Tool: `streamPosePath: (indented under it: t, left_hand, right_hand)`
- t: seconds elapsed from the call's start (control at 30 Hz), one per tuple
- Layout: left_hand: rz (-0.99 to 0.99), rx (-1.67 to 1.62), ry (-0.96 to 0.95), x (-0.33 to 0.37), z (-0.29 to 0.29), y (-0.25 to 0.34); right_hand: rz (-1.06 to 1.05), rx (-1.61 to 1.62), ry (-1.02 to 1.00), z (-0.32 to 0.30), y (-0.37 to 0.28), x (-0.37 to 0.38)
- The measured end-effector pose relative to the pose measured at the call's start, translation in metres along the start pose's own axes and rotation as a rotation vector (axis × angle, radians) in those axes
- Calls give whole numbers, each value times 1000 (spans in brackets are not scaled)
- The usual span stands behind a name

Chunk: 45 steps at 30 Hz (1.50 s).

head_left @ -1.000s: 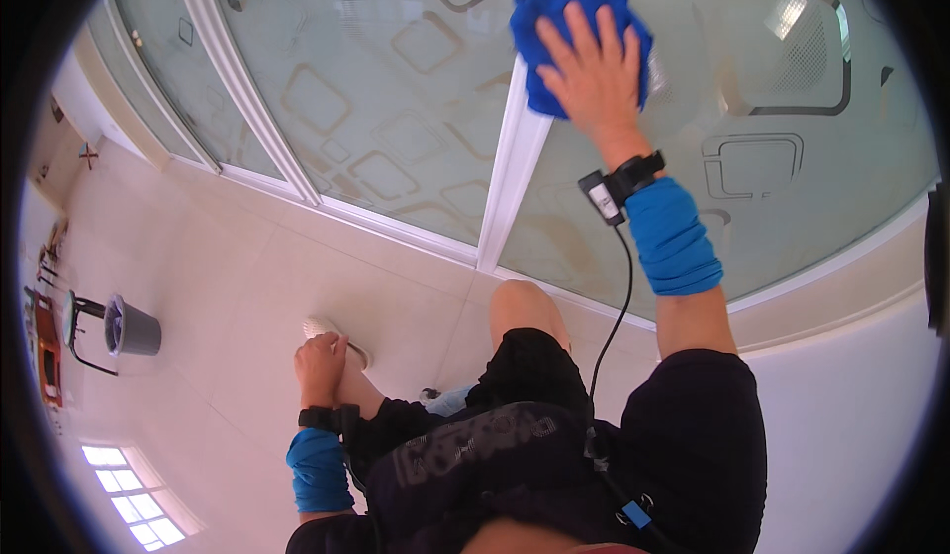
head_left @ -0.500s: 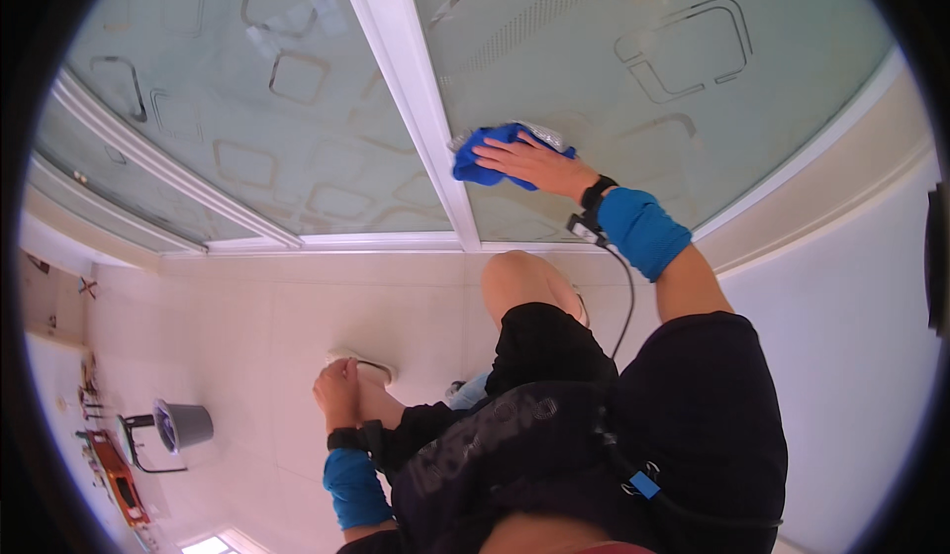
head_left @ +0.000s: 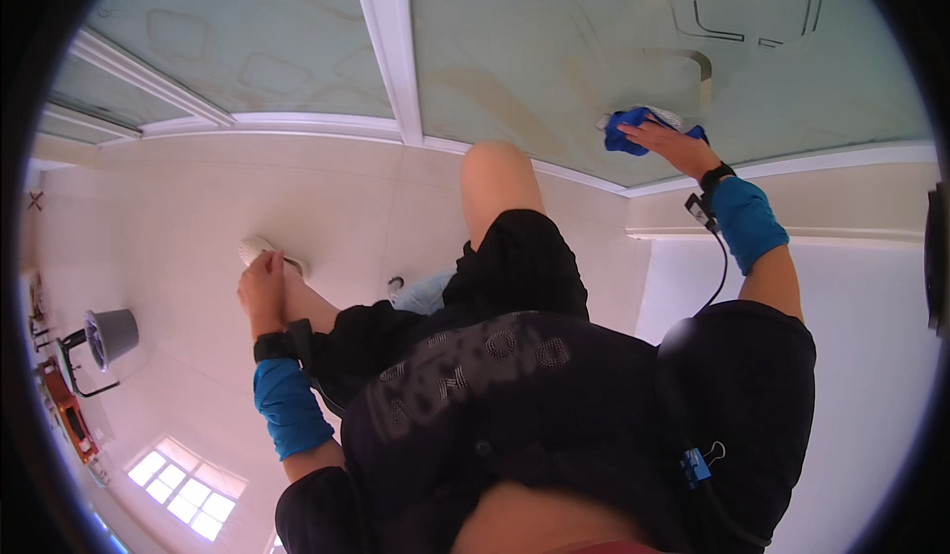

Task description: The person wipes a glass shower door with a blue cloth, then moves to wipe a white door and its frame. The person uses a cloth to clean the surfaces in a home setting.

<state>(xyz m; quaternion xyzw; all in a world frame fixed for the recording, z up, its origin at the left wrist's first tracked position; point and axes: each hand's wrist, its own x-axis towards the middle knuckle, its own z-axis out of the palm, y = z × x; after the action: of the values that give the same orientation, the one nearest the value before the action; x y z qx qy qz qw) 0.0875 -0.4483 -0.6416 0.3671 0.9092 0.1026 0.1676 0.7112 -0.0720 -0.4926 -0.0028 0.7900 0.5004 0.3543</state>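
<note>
My right hand presses a bunched blue cloth against the frosted glass panel, low down near its bottom frame. A silvery, shiny edge shows along the far side of the cloth. The fingers lie over the cloth, and the palm side is hidden. At the left, my left hand rests against my bent lower leg. Its fingers are curled in together, with nothing visible in them.
White frame bars divide the glass panels. A grey bucket stands at the far left beside a dark stool. A cable hangs from my right wrist. A white wall lies to the right, with pale floor tiles below.
My right hand has slid the blue cloth to the right along the glass, away from the white upright bar. The whole view has shifted, while my left hand stays at my leg.
</note>
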Motion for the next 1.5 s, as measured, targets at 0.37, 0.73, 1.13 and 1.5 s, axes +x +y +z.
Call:
streamPosePath:
  t: [0.37,0.73,1.13,1.5]
  left_hand:
    - [8,-51,-40,-32,48,11]
    - [-1,-136,43,-72,62,-3]
    - [117,-127,184,-65,40,2]
    - [111,-163,117,-26,7,-44]
  right_hand:
    - [-781,-1576,22,46,-19,-107]
    - [-285,-750,125,-50,-70,120]
    - [239,577,647,-145,72,224]
    - [1160,74,1219,-318,361,153]
